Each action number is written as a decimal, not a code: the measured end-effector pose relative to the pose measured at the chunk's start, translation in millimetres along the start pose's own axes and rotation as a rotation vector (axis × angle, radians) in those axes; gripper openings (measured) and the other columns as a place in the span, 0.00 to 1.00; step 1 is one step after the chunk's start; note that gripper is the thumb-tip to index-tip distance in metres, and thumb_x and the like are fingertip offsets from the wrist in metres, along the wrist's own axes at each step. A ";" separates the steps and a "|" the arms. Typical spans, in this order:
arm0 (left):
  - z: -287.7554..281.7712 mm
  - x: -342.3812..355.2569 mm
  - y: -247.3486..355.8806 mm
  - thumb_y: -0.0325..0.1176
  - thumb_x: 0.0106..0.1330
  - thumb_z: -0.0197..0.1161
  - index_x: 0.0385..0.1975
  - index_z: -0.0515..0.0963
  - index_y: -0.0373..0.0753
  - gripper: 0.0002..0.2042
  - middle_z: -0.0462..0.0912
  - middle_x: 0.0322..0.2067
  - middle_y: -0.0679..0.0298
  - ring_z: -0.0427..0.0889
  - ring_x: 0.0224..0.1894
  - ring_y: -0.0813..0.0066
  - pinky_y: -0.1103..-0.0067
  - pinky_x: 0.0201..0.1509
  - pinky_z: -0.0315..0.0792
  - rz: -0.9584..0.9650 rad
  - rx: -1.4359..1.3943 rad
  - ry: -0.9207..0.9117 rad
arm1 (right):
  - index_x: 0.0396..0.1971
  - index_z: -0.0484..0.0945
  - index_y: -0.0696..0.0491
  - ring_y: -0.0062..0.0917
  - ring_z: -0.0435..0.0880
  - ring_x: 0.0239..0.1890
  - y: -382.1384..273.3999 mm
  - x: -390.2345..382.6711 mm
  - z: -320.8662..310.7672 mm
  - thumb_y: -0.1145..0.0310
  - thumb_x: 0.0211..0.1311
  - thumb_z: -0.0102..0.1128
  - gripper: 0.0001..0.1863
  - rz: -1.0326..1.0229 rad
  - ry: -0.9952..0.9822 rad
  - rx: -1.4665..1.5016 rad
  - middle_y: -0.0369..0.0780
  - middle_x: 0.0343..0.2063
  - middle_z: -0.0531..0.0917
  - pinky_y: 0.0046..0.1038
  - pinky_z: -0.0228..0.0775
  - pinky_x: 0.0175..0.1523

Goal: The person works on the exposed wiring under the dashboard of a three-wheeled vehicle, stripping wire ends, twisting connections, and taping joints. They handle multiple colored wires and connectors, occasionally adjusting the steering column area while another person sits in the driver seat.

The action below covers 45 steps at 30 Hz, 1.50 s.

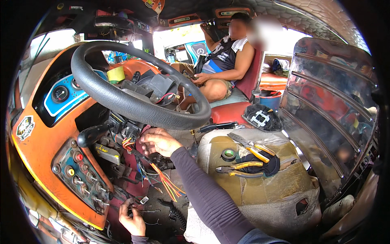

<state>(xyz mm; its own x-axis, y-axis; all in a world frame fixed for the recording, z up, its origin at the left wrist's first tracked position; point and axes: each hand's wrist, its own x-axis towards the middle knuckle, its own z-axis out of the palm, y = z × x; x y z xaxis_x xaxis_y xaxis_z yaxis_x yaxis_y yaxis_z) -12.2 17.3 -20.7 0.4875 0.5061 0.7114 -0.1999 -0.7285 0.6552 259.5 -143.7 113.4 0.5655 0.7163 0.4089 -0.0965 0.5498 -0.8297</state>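
Note:
Below the steering wheel (122,106), my right hand (159,141) reaches in with curled fingers. Its fingertips are at a bundle of orange and yellow wires (128,144) under the steering column; what lies between them is hidden. Loose orange, red and yellow wires (165,181) hang below this hand, with thinner coloured ones beside them. Lower down, my left hand (132,219) is closed, with thin dark wires (151,210) at its fingers. A small white connector (144,199) sits just above those fingers.
An orange dashboard holds a switch panel (83,175) at left. Pliers (243,167), cutters and a roll of dark tape (228,154) lie on the worn seat (264,199). An upturned black cap (263,118) rests behind. Another person (225,61) sits at the far side holding a phone.

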 end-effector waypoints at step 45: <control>2.7 -2.9 -4.4 0.16 0.61 0.58 0.45 0.84 0.28 0.14 0.88 0.40 0.53 0.87 0.44 0.63 0.72 0.55 0.78 -0.031 -0.024 -0.035 | 0.60 0.80 0.54 0.22 0.85 0.31 4.3 -18.3 -9.5 0.72 0.67 0.65 0.21 -0.024 -0.076 0.065 0.34 0.32 0.84 0.32 0.85 0.40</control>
<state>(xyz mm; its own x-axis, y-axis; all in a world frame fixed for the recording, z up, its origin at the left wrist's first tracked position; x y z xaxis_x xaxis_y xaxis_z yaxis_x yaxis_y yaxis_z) -10.5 17.7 -26.4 0.5231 0.5114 0.6818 -0.2041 -0.7015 0.6828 256.5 -158.6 98.7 0.5050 0.7317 0.4579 -0.1381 0.5922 -0.7939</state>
